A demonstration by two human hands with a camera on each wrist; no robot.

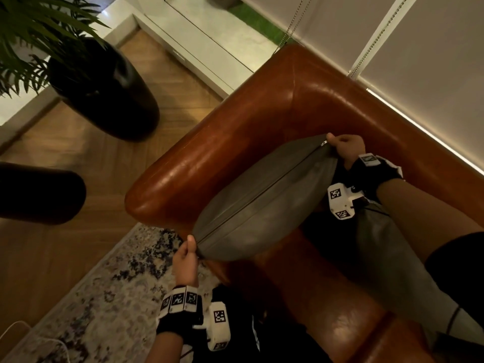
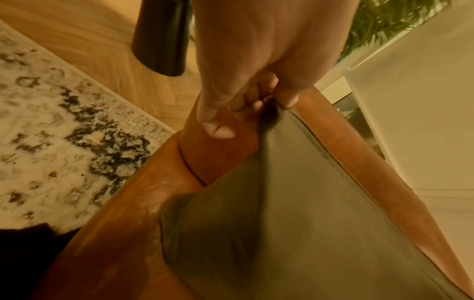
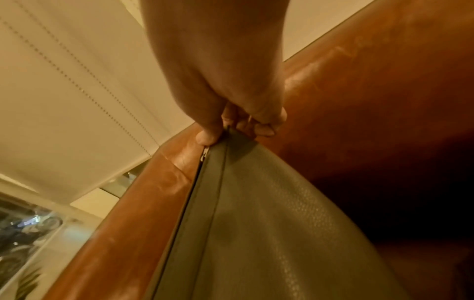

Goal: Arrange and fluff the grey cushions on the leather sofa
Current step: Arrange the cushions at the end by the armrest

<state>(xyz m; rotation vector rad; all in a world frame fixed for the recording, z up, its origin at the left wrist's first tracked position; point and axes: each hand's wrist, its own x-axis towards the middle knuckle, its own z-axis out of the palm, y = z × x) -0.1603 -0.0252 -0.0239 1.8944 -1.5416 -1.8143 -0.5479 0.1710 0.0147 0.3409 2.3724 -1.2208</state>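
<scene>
My left hand (image 1: 186,254) pinches one top corner of the cushion (image 1: 264,203), thumb over curled fingers (image 2: 218,130). My right hand (image 1: 347,148) pinches the other corner, right at the zip pull (image 3: 204,156). The cushion hangs between my hands, zip edge up, over the sofa (image 1: 262,121) corner. Under my right forearm lies a second cushion (image 1: 387,258).

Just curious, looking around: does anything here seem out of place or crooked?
Only the cushion: it is held up by two corners, left hand and right hand, zip edge uppermost, over the sofa corner. No visible damage.
</scene>
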